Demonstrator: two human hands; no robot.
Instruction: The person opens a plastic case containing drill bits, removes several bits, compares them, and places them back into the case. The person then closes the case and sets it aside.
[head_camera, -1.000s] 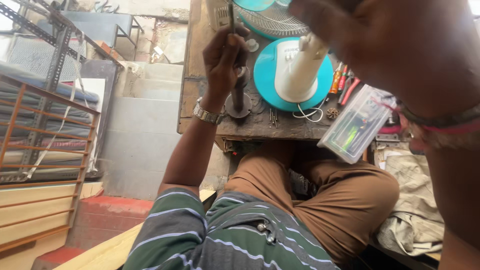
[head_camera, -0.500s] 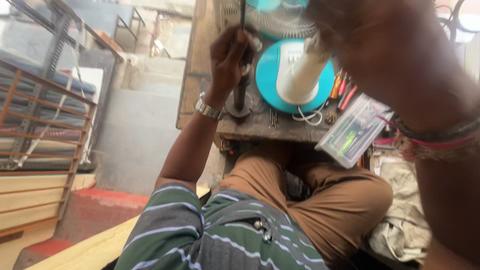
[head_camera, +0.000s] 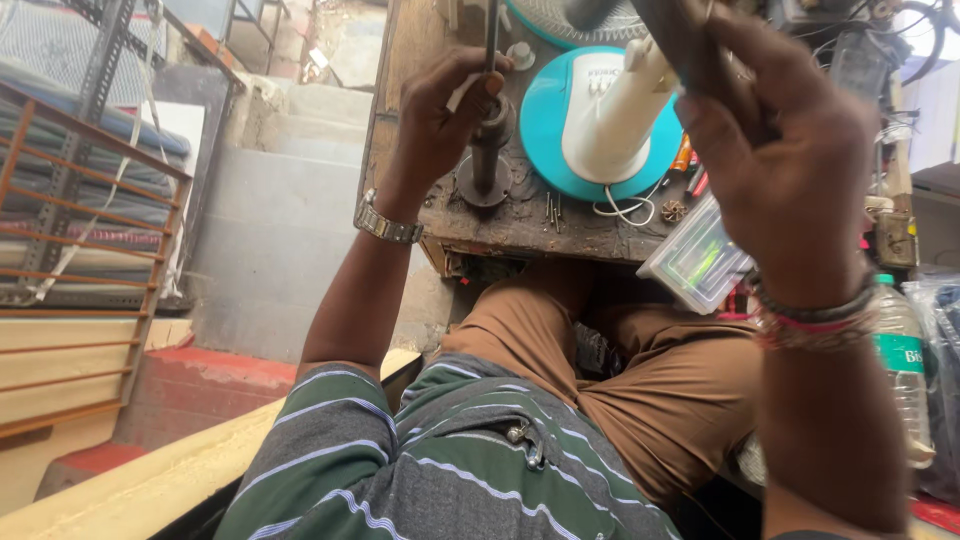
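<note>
Head view: left hand (head_camera: 440, 115) clamped around upright metal rod (head_camera: 487, 150); right hand (head_camera: 790, 150) gripping dark handle (head_camera: 690, 45) above.

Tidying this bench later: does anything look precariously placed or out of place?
Yes. The clear plastic box hangs tilted over the wooden bench's front edge, above the lap. Loose screws lie scattered near the teal fan base.

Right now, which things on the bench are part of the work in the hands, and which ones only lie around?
In the work:
- left hand gripping a thin rod over the dark metal post
- right hand raised, holding a dark tool

Lying about:
- teal and white fan base
- clear plastic box
- loose nails
- water bottle
- wooden bench
</note>
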